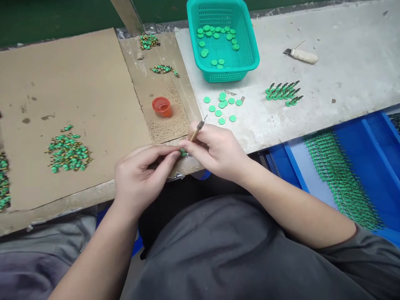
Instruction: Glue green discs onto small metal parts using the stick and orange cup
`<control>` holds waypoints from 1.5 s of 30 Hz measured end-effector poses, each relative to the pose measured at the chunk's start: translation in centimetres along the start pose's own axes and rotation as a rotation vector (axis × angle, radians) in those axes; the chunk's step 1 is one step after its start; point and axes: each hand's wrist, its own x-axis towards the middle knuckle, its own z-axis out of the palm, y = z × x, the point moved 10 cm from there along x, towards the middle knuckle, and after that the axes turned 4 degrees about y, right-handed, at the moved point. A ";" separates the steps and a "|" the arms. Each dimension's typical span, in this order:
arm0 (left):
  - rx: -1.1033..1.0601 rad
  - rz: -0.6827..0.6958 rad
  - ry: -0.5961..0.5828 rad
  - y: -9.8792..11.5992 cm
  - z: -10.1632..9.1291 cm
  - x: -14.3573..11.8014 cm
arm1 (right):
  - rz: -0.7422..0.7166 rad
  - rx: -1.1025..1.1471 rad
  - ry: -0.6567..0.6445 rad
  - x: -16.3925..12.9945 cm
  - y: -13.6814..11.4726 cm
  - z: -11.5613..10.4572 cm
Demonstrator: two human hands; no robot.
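Observation:
My left hand [140, 175] is closed in a pinch near the bench's front edge, holding a small green piece [183, 152] between thumb and fingertips. Fingers cover most of that piece, so its full shape is hidden. Against it, my right hand [218, 152] is closed around a thin wooden-handled needle tool [196, 131], whose fine metal tip points up and away. The fingertips of both hands meet at the green piece. Just beyond them lie loose green button-like discs [221, 105] and a small orange cup [162, 107] with liquid inside.
A teal basket [254, 60] holds more green discs. Left, a pile of small green, gold and black figures [70, 152] lies on cardboard [78, 83]. Assembled pieces [283, 91] stand in rows, near a white-handled cutter [302, 56]. Below right, a blue tray [359, 154] carries many more.

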 end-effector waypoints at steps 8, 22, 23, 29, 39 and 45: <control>0.016 0.031 -0.006 0.4 0.0 0.0 | -0.007 -0.041 -0.061 0.2 0.0 0.5; 0.037 0.032 0.014 0.0 -0.2 -0.2 | 0.044 0.024 -0.247 1.2 -0.7 1.3; 0.034 0.036 0.013 0.0 -0.2 -0.2 | 0.046 0.022 -0.250 1.1 -0.8 1.4; 0.039 0.064 0.032 0.0 -0.4 -0.3 | 0.041 -0.010 -0.244 1.2 -1.2 1.5; 0.038 0.000 -0.009 -0.2 -0.1 -0.2 | -0.013 -0.018 -0.127 1.1 -0.8 0.2; 0.043 -0.015 -0.004 -0.2 -0.2 -0.2 | 0.006 0.034 -0.134 1.1 -0.9 0.4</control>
